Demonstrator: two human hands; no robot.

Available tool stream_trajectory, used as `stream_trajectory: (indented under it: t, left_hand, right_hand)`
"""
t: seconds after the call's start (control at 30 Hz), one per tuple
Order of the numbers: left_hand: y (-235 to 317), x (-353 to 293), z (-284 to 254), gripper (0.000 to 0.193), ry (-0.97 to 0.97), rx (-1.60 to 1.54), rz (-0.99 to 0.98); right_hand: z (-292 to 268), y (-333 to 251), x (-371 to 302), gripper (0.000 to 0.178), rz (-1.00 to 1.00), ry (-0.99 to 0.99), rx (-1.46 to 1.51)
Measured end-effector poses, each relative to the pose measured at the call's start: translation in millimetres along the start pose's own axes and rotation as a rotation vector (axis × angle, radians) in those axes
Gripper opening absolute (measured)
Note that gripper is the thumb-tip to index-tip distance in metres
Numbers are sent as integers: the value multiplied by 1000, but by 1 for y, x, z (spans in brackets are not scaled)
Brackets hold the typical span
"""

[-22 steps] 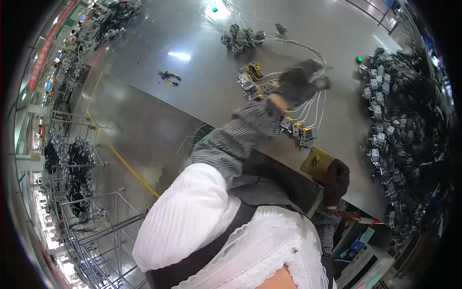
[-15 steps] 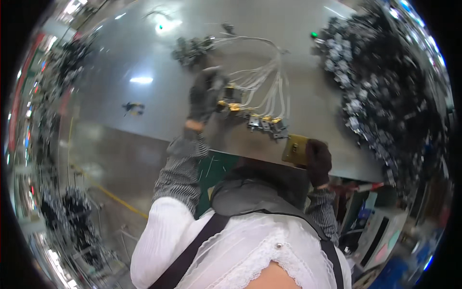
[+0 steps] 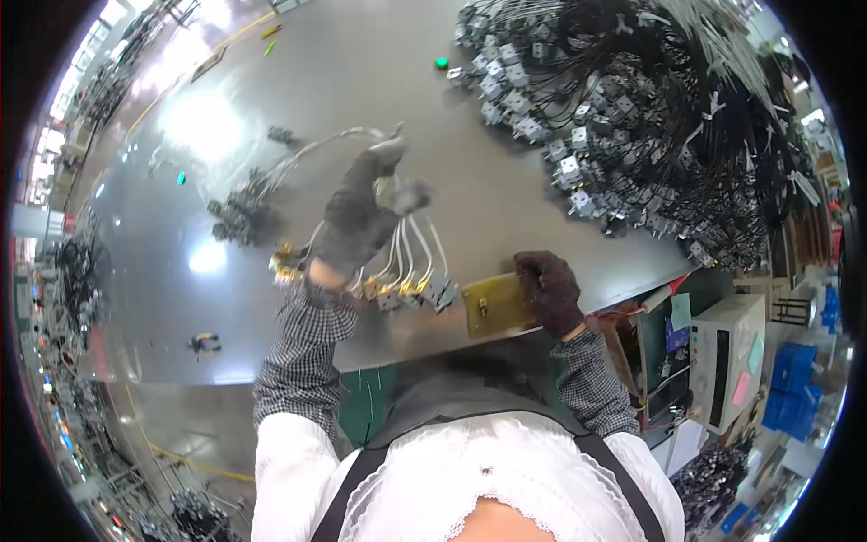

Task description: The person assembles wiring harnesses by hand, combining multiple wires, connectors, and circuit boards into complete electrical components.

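A white top point(image 3: 479, 470) and a black apron point(image 3: 470, 375) are closest. Just past them is the edge of a big, shiny, grey table point(image 3: 343, 72). The right hand point(image 3: 547, 291), in a dark glove, is at the right end of a flat yellow plate point(image 3: 506, 294). Its fingers are curled, but I cannot tell if they grip the plate. Off to the left, some pliers point(image 3: 205, 343) lie near the edge.

Grey and yellow plugs point(image 3: 424, 291) sit in a row just left of the plate. Thin white wires point(image 3: 348, 134) run up from them. The left hand point(image 3: 354, 221), in a grey glove, is over these wires. Its finger and thumb look spread, but they are blurry, so I cannot tell if they pinch any wire.

Farther on, the wires bend left to a bunch of dark plugs point(image 3: 242, 212). A huge pile of black cables point(image 3: 623, 117) fills the far right side. A little round green thing point(image 3: 442, 63) is beside it.
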State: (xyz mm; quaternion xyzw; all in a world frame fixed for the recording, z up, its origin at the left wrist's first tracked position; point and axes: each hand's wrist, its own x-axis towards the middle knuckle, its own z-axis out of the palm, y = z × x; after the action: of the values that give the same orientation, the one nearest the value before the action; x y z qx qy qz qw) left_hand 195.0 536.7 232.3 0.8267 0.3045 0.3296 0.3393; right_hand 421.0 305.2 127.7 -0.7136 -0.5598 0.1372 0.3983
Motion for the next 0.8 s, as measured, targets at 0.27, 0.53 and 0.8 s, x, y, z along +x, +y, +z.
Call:
stream_trajectory:
  t: [0.27, 0.53, 0.8]
  left_hand:
    - [36, 246, 195, 110, -182, 94, -16]
    - [46, 324, 289, 97, -176, 368, -299]
    - [-15, 316, 156, 45, -362, -186, -16]
  right_hand:
    - [-20, 16, 30, 20, 115, -11, 60]
    - [-73, 3, 36, 21, 233, -46, 36]
    - [-123, 20, 48, 19, 280, 33, 57]
